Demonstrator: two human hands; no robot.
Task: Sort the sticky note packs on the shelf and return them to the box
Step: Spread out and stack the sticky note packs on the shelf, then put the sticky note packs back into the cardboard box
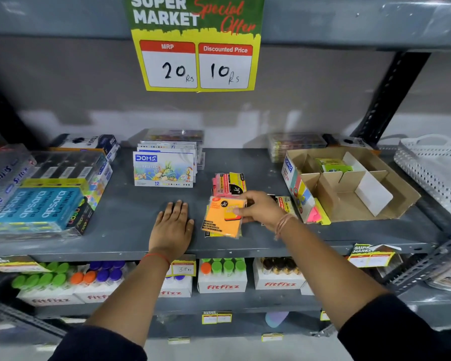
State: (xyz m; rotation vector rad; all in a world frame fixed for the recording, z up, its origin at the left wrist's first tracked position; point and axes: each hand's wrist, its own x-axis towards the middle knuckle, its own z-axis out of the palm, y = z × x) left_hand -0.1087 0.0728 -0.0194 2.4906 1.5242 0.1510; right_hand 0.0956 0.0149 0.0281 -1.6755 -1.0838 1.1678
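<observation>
An orange sticky note pack (220, 217) lies on top of a small stack on the grey shelf (120, 212), and my right hand (262, 208) grips its right edge. A pink and yellow pack (228, 183) lies just behind it. Another pack (285, 204) is partly hidden under my right wrist. My left hand (173, 226) rests flat on the shelf, palm down, to the left of the orange pack and holding nothing. The open cardboard box (391, 188) with dividers stands at the right, with a green pack (333, 165) in its back compartment.
DOMS pastel boxes (164, 169) stand behind my left hand. Apsara pencil packs (41, 204) fill the left end. A white perforated basket (435, 165) sits at the far right. A price sign (197, 48) hangs above. Bottle boxes (221, 278) line the shelf below.
</observation>
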